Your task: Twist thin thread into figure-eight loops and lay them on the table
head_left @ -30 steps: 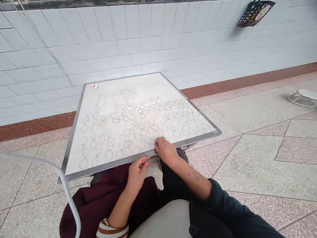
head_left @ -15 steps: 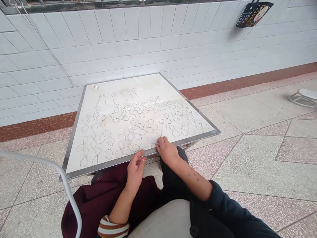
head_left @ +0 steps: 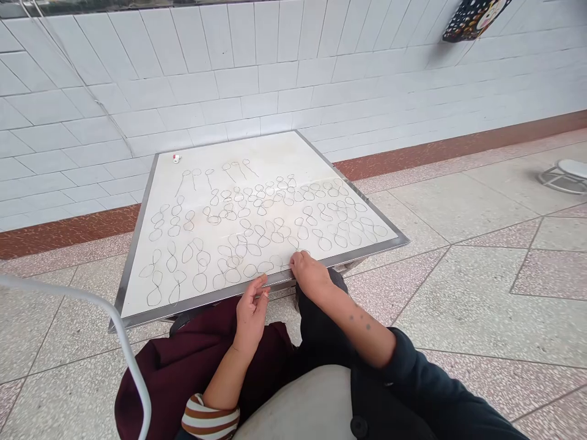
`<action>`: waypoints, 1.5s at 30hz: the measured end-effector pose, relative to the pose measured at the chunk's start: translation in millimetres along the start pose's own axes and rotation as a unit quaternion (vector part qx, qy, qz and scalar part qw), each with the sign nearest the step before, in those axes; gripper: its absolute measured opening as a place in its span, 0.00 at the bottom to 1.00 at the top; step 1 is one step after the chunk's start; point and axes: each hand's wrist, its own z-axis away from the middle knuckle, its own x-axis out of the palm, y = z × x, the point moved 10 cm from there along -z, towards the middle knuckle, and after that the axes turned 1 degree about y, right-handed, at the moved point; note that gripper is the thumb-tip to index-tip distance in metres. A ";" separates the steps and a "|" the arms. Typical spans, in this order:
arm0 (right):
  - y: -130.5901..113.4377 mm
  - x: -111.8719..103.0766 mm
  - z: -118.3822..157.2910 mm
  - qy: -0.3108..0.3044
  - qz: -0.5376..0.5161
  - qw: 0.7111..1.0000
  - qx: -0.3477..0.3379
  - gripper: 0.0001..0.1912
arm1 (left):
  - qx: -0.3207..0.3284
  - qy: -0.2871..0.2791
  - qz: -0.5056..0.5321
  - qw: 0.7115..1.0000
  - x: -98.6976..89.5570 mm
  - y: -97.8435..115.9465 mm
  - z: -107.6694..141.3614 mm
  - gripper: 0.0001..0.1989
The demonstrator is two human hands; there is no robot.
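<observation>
Many thin dark wire loops, most shaped like figure eights, lie in rows on a white table (head_left: 270, 146) with a grey metal edge. At the near edge, my right hand (head_left: 309, 275) rests on the tabletop, its fingers pinched together beside a faint wire loop (head_left: 265, 267); what they hold, if anything, is too small to tell. My left hand (head_left: 251, 313) is lower and to the left, just in front of the table edge, with thumb and fingers curled close together. Whatever lies between its fingertips cannot be made out. Several wires with one loop and a straight tail (head_left: 210, 177) lie farther back.
A small red and white object (head_left: 177, 159) sits at the far left corner of the table. Behind stands a white tiled wall with a hanging dotted bag (head_left: 472, 21). A white stool (head_left: 571, 173) is at the far right, and a curved pale tube (head_left: 121, 336) at the left.
The view has tilted slightly, so the table and bag appear a little higher. My hands keep nearly the same pose at the near edge.
</observation>
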 end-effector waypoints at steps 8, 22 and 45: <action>-4.7 -10.5 2.5 0.024 0.002 1.000 0.001 0.09 | -0.010 0.005 0.011 1.000 3.4 0.8 1.9 0.19; -5.7 -4.5 39.2 0.161 -0.179 0.963 -0.124 0.06 | -0.057 0.004 0.057 0.997 14.0 -1.6 6.0 0.20; -28.9 -75.7 116.4 0.292 -0.279 0.848 -0.343 0.13 | -0.054 0.030 0.178 0.982 25.3 59.7 22.2 0.29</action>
